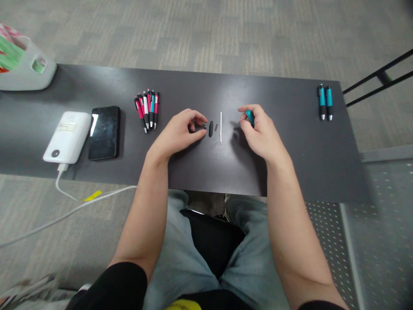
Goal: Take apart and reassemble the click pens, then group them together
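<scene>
From my remote feed I log the right hand [263, 135] gripping a teal pen barrel [250, 117]. Left hand [176, 132] curled, fingertips at a small dark piece [205, 127]; whether pinched, I cannot tell. Between the hands, on the worktop [306, 168]: black grip sleeve [211, 128], silver refill [221, 128].

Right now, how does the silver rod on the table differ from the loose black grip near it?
The rod is silver; the grip is black. The rod is long and thin, while the grip is shorter and thicker. The grip lies nearer the left hand than the rod does. Both lie on the table, between the two hands.
</scene>
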Demonstrator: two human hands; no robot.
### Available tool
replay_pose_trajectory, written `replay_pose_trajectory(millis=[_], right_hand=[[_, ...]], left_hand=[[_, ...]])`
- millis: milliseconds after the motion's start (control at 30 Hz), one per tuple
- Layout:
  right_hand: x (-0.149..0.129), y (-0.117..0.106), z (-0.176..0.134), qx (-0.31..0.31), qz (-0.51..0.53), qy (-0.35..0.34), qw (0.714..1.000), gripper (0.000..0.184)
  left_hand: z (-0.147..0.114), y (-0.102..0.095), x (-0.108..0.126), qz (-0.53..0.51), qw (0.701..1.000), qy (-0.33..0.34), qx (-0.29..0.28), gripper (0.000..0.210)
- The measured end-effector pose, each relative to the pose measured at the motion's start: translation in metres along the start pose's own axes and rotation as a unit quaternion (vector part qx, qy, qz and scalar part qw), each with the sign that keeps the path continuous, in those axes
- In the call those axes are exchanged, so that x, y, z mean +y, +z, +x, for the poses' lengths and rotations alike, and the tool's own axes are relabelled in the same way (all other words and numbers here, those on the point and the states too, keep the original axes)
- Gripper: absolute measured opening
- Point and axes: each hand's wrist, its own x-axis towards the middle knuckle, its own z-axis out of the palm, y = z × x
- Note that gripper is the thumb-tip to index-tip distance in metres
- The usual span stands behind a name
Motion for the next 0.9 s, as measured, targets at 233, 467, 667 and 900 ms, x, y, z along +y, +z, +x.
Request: replay_pose_trajectory(millis=[233,467,667,900], right_hand=[[0.009,0.002,-0.001,-0.009,0.110,0.006,0.994,0.036],[0.013,0.001,0.001,-0.009,0.096,-0.013,0.995,0.045],[0.022,0.001,-0.002,-0.002,0.115,0.008,0.993,0.028],[-0.003,-0.018,-0.007,-0.053,0.087,0.015,0.995,0.025]], left_hand=[[0.002,0.004,-0.001,0.029,0.999,0.011,0.019,0.014],[0.003,0.005,-0.001,0.039,0.999,0.015,0.023,0.012],[0.001,0.004,0.000,0.033,0.999,0.017,0.031,0.027],[0.003,0.006,0.001,0.054,0.995,0.045,0.077,0.023]])
